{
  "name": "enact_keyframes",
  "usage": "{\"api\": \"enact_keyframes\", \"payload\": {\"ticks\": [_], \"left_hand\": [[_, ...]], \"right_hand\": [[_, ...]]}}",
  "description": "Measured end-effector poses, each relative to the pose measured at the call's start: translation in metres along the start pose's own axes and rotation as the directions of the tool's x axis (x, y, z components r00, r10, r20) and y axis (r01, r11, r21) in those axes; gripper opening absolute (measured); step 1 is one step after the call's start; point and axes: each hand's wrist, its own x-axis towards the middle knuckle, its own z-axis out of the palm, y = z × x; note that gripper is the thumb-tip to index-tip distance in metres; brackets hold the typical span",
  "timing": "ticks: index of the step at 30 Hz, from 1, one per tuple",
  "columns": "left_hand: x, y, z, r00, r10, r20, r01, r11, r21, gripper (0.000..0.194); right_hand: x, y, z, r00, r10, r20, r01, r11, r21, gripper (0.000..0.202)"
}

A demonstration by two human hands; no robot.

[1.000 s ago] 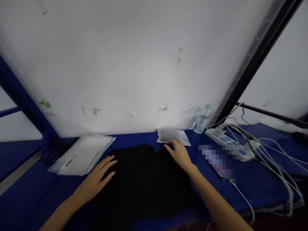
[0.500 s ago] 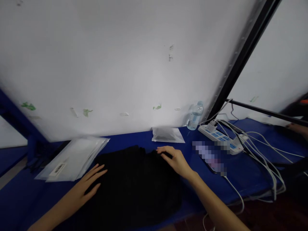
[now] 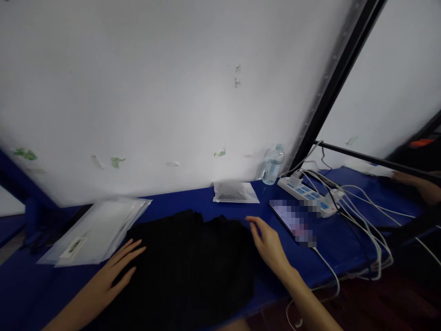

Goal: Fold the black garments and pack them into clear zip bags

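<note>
- Cloth (image 3: 193, 271), black, lies spread on the bench (image 3: 172, 201) in front of the person, between and partly under the two hands.
- Left hand (image 3: 108, 276): released, fingers loosely spread, tips resting on the cloth near its left edge. Judged a good anchor; light, flat pressure should hold that side without bunching it.
- Right hand (image 3: 270, 243): thumb and index bent close together at the upper right edge. Cannot tell whether fabric is pinched between them.
- Handling, judged: ease the right edge outward while the left side is held, then stroke from the middle toward the rim. Pulling one corner alone would likely skew the fabric; a hard tug could drag the whole piece.
- Appearance: matt, very dark, soft-looking. Upper rim uneven, with small peaks and a dip; folds barely readable against the black, so fingertips may find creases better than eyes. Lower extent runs out of view; type of article unclear.
- Left surroundings: translucent plastic bags (image 3: 103, 220) in an overlapping stack just beside the cloth, barcode label (image 3: 73, 247) on top.
- Beyond the upper rim: small pouch (image 3: 236, 192), lying flat near the wall (image 3: 155, 96).
- Farther right: upright bottle (image 3: 273, 165), phone (image 3: 289, 220), power strip (image 3: 308, 193) with plugged-in cables.
</note>
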Motion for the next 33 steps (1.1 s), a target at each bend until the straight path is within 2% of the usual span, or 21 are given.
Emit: {"api": "enact_keyframes", "payload": {"ticks": [3,7,13,20,22,24,30,33], "left_hand": [[0.0,0.0,0.001,1.0,0.001,-0.018,-0.001,1.0,-0.003,0.044],[-0.001,-0.001,0.003,1.0,-0.016,-0.018,0.016,1.0,0.0,0.045],[-0.001,0.001,0.0,1.0,-0.008,0.014,0.008,1.0,-0.002,0.047],[0.0,0.007,-0.002,1.0,-0.015,-0.003,0.015,1.0,-0.022,0.045],[0.0,0.008,-0.001,1.0,-0.023,-0.009,0.023,0.999,-0.026,0.044],[0.0,0.008,-0.001,1.0,-0.029,-0.005,0.029,0.999,-0.027,0.044],[-0.001,0.007,-0.002,0.999,-0.034,0.033,0.034,0.999,-0.015,0.044],[-0.001,0.01,-0.003,0.999,-0.033,0.031,0.034,0.999,-0.019,0.045]], "right_hand": [[-0.012,0.043,-0.007,0.996,-0.008,-0.089,-0.011,0.977,-0.212,0.031],[-0.018,0.082,-0.009,0.995,-0.055,-0.087,0.02,0.93,-0.366,0.035],[-0.001,0.101,-0.009,0.997,-0.012,-0.075,-0.019,0.914,-0.406,0.036],[0.01,0.12,-0.022,0.996,0.036,-0.08,-0.063,0.929,-0.365,0.037],[0.011,0.115,-0.024,0.995,0.042,-0.086,-0.07,0.933,-0.353,0.036],[0.012,0.097,-0.023,0.996,0.037,-0.083,-0.063,0.945,-0.322,0.034],[0.015,-0.005,-0.008,0.995,-0.083,0.052,0.083,0.997,-0.001,0.031],[0.021,-0.037,0.003,0.977,-0.166,0.137,0.158,0.985,0.062,0.043]]}}
